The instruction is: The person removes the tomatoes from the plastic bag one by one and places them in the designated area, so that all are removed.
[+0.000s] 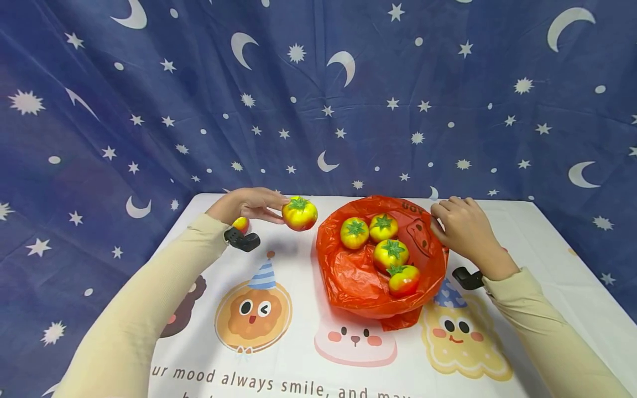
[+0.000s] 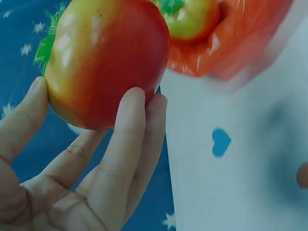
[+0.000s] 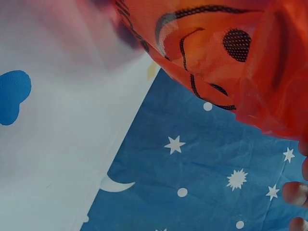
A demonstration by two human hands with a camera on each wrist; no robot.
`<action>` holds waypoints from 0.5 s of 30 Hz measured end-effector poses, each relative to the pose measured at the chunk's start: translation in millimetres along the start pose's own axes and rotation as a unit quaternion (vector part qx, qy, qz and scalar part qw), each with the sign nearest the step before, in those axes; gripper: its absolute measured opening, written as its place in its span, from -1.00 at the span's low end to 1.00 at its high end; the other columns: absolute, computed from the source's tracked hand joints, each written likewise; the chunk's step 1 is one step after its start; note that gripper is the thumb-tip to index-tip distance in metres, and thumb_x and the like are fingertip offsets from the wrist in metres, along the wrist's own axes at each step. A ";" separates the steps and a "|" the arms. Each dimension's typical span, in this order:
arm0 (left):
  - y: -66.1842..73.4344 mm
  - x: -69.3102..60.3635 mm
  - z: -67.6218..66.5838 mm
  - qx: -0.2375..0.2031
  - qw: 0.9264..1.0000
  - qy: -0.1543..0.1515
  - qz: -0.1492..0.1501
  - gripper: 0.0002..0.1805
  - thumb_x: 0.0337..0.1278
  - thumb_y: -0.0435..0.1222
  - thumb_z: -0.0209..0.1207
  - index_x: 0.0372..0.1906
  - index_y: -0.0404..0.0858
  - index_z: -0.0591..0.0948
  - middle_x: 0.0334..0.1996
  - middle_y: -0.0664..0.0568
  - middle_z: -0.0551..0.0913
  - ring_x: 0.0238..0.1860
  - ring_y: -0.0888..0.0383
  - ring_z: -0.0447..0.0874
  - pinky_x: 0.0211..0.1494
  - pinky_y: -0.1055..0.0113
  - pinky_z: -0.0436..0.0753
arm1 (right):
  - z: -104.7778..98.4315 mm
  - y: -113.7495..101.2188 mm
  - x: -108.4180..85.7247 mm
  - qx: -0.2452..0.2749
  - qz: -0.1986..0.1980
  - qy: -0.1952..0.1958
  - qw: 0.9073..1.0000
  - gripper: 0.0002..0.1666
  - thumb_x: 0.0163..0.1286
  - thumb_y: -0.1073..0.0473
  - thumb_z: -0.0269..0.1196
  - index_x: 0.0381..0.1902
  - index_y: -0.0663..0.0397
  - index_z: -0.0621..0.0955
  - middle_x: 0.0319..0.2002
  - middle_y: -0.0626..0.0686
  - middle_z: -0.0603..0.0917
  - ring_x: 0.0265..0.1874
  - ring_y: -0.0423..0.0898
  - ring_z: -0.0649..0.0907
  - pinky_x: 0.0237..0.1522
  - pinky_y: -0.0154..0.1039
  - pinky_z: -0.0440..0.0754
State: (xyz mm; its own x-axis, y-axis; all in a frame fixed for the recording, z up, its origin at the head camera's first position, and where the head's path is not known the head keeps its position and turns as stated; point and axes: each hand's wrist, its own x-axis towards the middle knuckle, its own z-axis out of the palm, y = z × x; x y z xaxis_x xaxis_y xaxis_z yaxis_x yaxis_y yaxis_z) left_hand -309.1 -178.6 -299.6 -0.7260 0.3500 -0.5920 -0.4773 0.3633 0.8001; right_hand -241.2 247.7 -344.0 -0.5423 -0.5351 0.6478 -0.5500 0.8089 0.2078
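Observation:
My left hand (image 1: 256, 203) holds a yellow-and-red toy tomato (image 1: 299, 214) by its fingertips, above the table and left of a red plastic bag (image 1: 348, 276). Close up in the left wrist view, thumb and fingers pinch the tomato (image 2: 110, 62) from its sides, its green leaves facing left. The bag lies with its mouth open, and several similar tomatoes (image 1: 390, 254) rest inside. On the bag's right rim, my right hand (image 1: 463, 229) grips the plastic with curled fingers. Only a few fingertips (image 3: 294, 193) show at the edge of the right wrist view, beside the bag (image 3: 216, 57).
Another tomato (image 1: 241, 224) sits on the table behind the left wrist, partly hidden. A white tablecloth (image 1: 298, 342) with cartoon figures and lettering covers the table. Behind the far edge hangs a blue curtain (image 1: 288, 138) with moons and stars.

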 end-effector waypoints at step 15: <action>-24.6 5.4 -27.9 -0.182 0.979 0.090 0.019 -0.31 0.24 -0.22 0.12 0.42 -0.25 0.17 0.39 -0.16 0.16 0.26 -0.08 0.36 0.15 0.23 0.52 | 1.3 0.5 -0.6 -0.001 0.000 0.000 1.000 -0.89 0.02 0.30 0.23 -0.57 0.17 0.48 -0.64 0.11 0.56 -0.56 0.05 0.45 -0.51 -0.12 0.34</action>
State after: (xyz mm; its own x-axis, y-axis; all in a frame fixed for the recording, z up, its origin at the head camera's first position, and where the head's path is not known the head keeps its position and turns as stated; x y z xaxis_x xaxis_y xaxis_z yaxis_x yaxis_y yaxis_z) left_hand -315.2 -209.8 -319.7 -0.8065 0.1875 -0.5608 -0.5692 0.0105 0.8221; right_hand -242.0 248.1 -345.2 -0.5423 -0.5359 0.6471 -0.5490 0.8090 0.2099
